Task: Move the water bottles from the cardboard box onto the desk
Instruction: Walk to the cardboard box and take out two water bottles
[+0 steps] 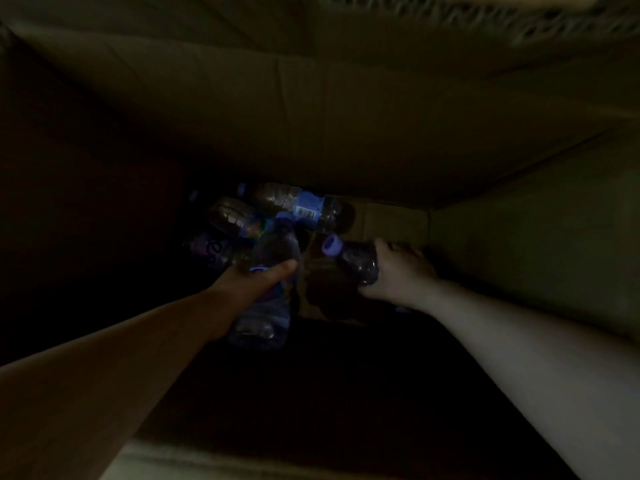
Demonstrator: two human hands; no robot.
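Near rim: the pale corrugated near edge of the brown cardboard box [207, 459] lies closest to the camera, blurred and cut off by the bottom of the frame.
Forearms: two bare forearms reach down past it into the dim box interior.
Left hand: the left hand [256, 277] grips a clear plastic water bottle with a purple-blue label [266, 306]; the thumb lies across its side, the other fingers are hidden behind it.
Left bottle axis: long axis runs roughly toward and away from the camera, ribbed base nearest; its cap end is lost among the pile.
Right hand: the right hand [398, 271] is curled round the body of a second clear bottle with a violet screw cap [353, 261], fingers wrapped and partly hidden.
Right bottle axis: lies near level, cap pointing left toward the pile.
Pile: more clear bottles lie on their sides in the box's far left corner – the topmost one with a blue label [301, 206] runs left to right, cap to the left.
Writing: a white barcode patch shows on the blue label; no brand name can be read.
Hard to make out: the left part of the box is almost black – how many bottles lie there cannot be told.
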